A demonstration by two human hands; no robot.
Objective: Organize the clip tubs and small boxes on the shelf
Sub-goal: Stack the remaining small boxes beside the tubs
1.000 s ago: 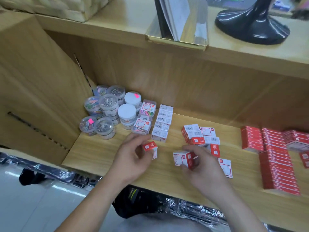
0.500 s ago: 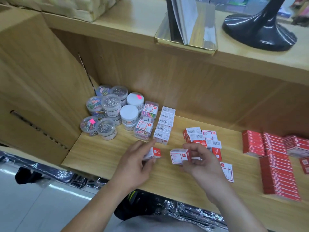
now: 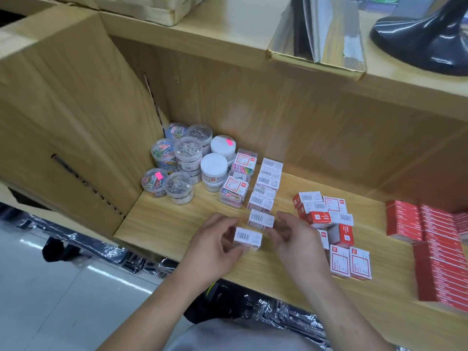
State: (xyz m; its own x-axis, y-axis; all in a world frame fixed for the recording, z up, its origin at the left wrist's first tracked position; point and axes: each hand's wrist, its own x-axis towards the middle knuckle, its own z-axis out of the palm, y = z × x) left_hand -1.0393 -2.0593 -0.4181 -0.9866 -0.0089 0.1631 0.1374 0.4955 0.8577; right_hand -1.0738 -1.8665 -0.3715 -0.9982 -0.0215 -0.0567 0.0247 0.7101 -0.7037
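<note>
The fingers (image 3: 225,221) of the left hand (image 3: 215,245) are curled round a small white box (image 3: 247,238), which is pinched barcode face up just above the front part of the shelf (image 3: 164,224). The fingers (image 3: 274,230) of the right hand (image 3: 298,244) are loosely curved just beside the box's right end. Nothing is seen to be gripped by them, and whether that end is touched cannot be told.

Just behind the held box, a second white box (image 3: 260,219) lies at the near end of a column of like boxes (image 3: 268,182). This column runs back toward the shelf wall, beside the clear clip boxes (image 3: 234,191) and the round clip tubs (image 3: 187,160).

The step in hand is judged to be the adding of the held box to the column's near end. For this to be done well, the box should be squared to its neighbour, set down flat and slid back until the two touch. The right hand may be used as a stop so that the line is not skewed. As the shelf's front edge is near, the box should be released only once it lies flat. The loose red-and-white boxes (image 3: 324,211) to the right are judged to be awaiting sorting.
</note>
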